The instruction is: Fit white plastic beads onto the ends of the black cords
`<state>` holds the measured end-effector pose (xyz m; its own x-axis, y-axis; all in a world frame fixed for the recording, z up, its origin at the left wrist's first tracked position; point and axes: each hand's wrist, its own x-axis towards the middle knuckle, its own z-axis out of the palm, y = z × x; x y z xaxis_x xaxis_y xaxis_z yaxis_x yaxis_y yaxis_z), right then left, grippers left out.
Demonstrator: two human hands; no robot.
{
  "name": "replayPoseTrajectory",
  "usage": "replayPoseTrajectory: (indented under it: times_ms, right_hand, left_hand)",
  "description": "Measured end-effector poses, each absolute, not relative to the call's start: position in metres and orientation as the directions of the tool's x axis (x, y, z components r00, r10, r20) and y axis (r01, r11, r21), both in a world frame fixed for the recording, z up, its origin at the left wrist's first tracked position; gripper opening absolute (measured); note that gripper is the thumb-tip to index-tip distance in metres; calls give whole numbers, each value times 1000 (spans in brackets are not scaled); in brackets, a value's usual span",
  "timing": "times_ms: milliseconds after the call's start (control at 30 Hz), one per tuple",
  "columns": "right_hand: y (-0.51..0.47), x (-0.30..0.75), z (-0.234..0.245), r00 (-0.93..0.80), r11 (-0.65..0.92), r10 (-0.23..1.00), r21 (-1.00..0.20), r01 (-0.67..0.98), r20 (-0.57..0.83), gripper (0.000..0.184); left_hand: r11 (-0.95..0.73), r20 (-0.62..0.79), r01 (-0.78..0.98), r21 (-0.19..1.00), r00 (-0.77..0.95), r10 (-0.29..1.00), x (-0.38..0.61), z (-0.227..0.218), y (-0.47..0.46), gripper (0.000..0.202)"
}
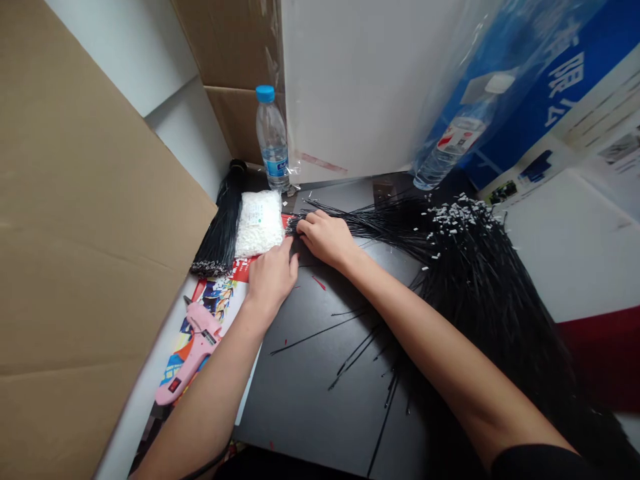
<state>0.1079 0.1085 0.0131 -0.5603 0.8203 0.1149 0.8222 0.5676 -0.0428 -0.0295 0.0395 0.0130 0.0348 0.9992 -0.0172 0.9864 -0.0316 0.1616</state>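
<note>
My right hand lies over one end of a bundle of thin black wires, its fingers curled around them. Bright tips of the wires show just left of its fingertips. My left hand is close beside it, index finger reaching to the wire tips and thumb held apart; its other fingers are mostly hidden. Right behind the left hand lies a clear bag of small white pieces. To the right spreads a large pile of black wires with small white connectors on their ends.
A pink glue gun lies left of my left forearm on printed paper. Another black wire bundle lies behind it. Two plastic bottles, one blue-capped and one white-capped, stand at the back. Loose wires lie on the dark table. Cardboard rises at left.
</note>
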Motion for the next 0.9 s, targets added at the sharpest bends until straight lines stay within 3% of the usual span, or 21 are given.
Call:
replayPoseTrajectory:
  times_ms: [300, 900]
  right_hand:
    - [105, 108, 11, -503, 518, 853, -100, 850, 143, 25]
    - [102, 113, 6, -560, 572, 816, -66, 817, 140, 24]
  left_hand:
    - [44, -4, 998, 52, -44, 999, -38, 10, 41, 46]
    - [38, 22, 988, 149, -42, 999, -27, 10, 40, 40]
